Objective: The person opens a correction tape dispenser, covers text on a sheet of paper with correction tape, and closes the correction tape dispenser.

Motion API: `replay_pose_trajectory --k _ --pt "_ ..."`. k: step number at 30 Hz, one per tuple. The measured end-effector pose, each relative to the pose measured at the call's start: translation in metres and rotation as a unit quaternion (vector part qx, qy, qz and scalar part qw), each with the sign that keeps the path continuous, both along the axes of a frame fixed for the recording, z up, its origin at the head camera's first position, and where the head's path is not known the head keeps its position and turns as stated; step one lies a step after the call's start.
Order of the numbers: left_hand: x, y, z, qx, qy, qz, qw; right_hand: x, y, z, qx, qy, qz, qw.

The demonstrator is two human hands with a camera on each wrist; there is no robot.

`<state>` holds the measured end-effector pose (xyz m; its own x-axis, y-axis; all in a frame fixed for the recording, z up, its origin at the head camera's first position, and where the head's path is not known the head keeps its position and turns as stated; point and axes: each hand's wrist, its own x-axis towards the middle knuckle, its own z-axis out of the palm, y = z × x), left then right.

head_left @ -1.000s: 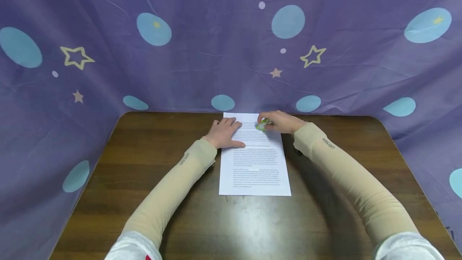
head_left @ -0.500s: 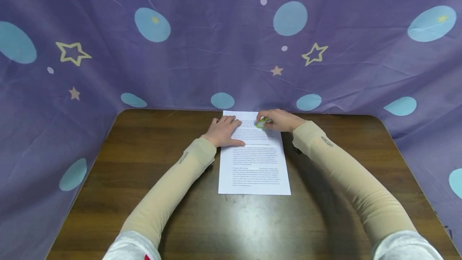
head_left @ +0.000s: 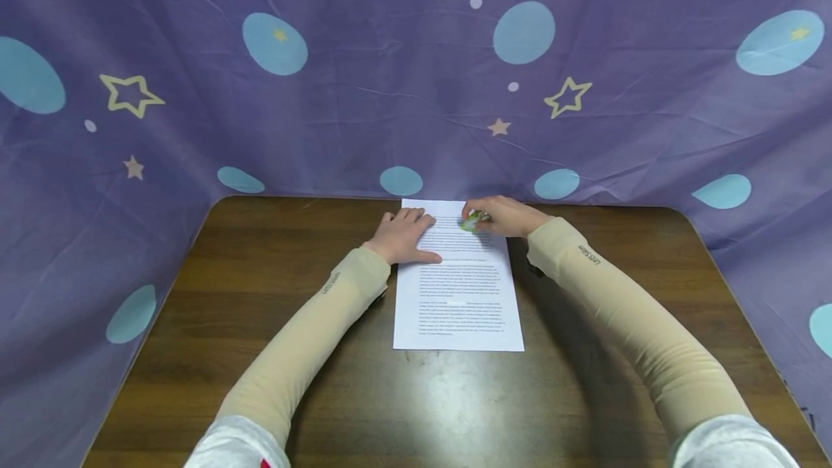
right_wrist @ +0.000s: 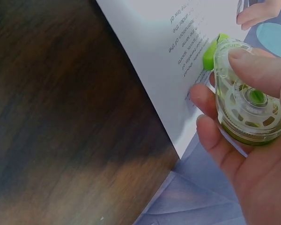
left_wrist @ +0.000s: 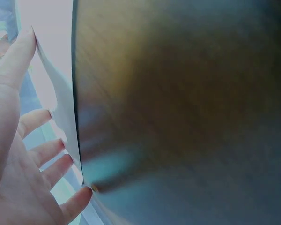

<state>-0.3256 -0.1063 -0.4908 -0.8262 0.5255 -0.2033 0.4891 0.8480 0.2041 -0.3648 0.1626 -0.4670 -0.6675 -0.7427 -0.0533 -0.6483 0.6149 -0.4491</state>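
A printed sheet of paper [head_left: 464, 316] lies lengthwise on the brown wooden table, its far end close to the curtain. My left hand [head_left: 401, 238] rests on the sheet's left side with fingers spread; in the left wrist view the fingertips [left_wrist: 61, 145] touch the paper. Between thumb and fingers my right hand [head_left: 510, 217] grips a correction tape dispenser [right_wrist: 248, 93], clear plastic with a green hub and a green tip piece [right_wrist: 210, 58]. Its tip is over the upper lines of text in the head view. A blank white strip [head_left: 457, 303] interrupts a line in the lower paragraph.
The wooden table [head_left: 292, 374] extends around the sheet on both sides and toward the person. Behind it hangs a purple curtain [head_left: 338, 128] with stars and blue ovals. Beige sleeves [head_left: 312, 338] cover both forearms.
The head view shifted slightly over the last second. Both hands, the sheet and the correction tape dispenser hold nearly the same places.
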Motion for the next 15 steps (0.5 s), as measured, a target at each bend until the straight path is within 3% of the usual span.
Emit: replay_pose_trajectory --k 15 --pt "-0.0061 0.0002 -0.0079 0.002 -0.006 0.003 1.0000 -0.0016 -0.0018 -0.0015 -0.028 -0.006 0.025 0.9993"
